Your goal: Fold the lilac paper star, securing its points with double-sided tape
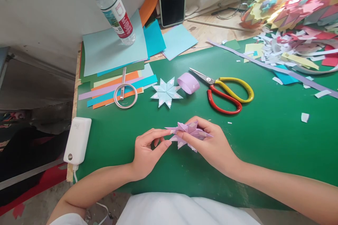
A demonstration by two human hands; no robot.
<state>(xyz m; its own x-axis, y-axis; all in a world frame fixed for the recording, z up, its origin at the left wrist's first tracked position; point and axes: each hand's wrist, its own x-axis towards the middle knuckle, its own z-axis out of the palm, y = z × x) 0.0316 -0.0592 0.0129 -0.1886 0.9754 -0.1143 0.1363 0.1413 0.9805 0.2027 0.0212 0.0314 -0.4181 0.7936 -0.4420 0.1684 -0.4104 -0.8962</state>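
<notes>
Purple paper star (194,129), head view: the folded piece is held above the green mat (277,137), near the edge closest to you, in front of your white shirt. It is pale lilac, with sharp, creased points spreading in several directions; some stand up near the centre, others reach left, right and downward. The points overlap in more than one level, so their number cannot be read. Small whitish-pink patches mark several of the points, and your fingers hide part of the middle.

Your right hand (215,144) grips the star from its right side, thumb across the front and the other fingers behind. Your left hand (150,151) meets the leftmost points with forefinger and thumb, their tips near each other; whether they pinch the paper cannot be told.

Beyond your hands, a light blue star (166,92) lies flat on the mat, eight-pointed, with similar pale patches near its tips. Just beside it on the right stands a purple paper ring (188,83), and next to that lie scissors (211,81) with one yellow and one red handle. To the left, a tape roll (125,96) rests over coloured paper strips (105,93). Nearer your left arm, a white power bank (77,139) sits at the table's left edge.
</notes>
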